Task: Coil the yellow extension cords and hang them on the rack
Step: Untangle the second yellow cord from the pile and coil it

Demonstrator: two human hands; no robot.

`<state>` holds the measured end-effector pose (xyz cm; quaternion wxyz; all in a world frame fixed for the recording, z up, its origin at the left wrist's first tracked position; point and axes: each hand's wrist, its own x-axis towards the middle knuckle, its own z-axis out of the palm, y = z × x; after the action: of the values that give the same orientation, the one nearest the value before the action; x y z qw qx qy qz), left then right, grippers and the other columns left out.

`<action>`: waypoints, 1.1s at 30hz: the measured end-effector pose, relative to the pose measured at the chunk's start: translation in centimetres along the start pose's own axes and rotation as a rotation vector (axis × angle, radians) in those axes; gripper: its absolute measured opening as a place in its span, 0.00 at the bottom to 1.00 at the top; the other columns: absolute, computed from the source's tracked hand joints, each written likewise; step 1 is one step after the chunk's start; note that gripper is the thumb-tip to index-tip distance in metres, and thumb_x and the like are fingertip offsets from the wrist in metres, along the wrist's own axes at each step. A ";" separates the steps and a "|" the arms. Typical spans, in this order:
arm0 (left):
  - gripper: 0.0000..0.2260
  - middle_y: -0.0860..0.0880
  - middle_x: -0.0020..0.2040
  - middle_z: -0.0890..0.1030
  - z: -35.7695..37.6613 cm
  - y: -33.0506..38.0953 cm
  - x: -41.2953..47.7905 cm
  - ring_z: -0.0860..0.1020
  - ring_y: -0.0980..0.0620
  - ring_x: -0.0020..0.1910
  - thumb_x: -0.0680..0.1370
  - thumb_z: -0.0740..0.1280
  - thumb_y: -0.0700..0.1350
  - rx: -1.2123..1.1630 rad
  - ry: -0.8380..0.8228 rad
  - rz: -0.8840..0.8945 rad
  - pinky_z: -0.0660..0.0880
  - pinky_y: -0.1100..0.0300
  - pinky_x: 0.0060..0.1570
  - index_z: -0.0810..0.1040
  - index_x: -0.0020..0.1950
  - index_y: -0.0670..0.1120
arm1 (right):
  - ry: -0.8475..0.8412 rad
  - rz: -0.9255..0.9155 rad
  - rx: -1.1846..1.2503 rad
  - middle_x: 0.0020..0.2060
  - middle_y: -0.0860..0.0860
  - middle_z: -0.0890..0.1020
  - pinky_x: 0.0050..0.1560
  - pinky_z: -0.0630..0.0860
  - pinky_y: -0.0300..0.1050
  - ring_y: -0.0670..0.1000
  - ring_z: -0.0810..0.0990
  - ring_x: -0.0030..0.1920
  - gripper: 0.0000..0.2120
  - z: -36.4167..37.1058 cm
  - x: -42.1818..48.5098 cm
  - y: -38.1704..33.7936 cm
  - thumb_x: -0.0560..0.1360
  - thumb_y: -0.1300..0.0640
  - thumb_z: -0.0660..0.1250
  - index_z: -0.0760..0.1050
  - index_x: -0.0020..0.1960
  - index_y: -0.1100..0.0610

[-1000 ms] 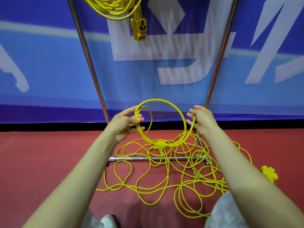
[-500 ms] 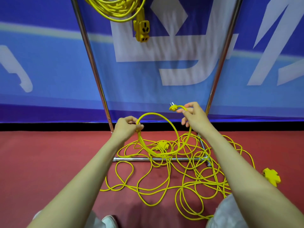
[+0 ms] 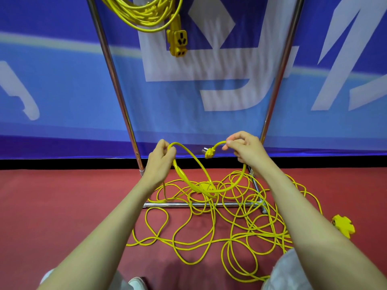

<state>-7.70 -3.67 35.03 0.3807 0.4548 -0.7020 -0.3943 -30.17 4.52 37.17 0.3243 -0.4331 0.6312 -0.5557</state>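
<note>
Hands: left hand (image 3: 161,162) grips one yellow cord loop (image 3: 182,174), right hand (image 3: 245,149) pinches it beside plug (image 3: 209,152); one coiled cord (image 3: 142,15) hangs on rack (image 3: 114,80).

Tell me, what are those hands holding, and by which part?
Both hold one yellow extension cord. The left hand grips the top of a small loop of it; the right hand pinches the cord just behind its plug.

Ahead of me: blue banner wall (image 3: 62,91) with large white lettering (image 3: 226,97), black strip (image 3: 62,163) at its base; red floor (image 3: 52,206) underfoot.
</note>
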 end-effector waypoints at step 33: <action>0.19 0.54 0.20 0.64 0.9 0.4 1.6 0.60 0.53 0.25 0.84 0.56 0.49 -0.476 0.132 -0.384 0.57 0.59 0.29 0.67 0.33 0.45 | 0.029 -0.123 -0.483 0.52 0.54 0.79 0.53 0.71 0.44 0.53 0.77 0.53 0.17 3.9 -0.8 1.3 0.73 0.66 0.64 0.65 0.61 0.59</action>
<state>-9.09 -4.85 35.36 0.4397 0.5018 -0.4648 -0.5821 -26.62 3.64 35.15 0.1679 -0.5276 0.7229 -0.4134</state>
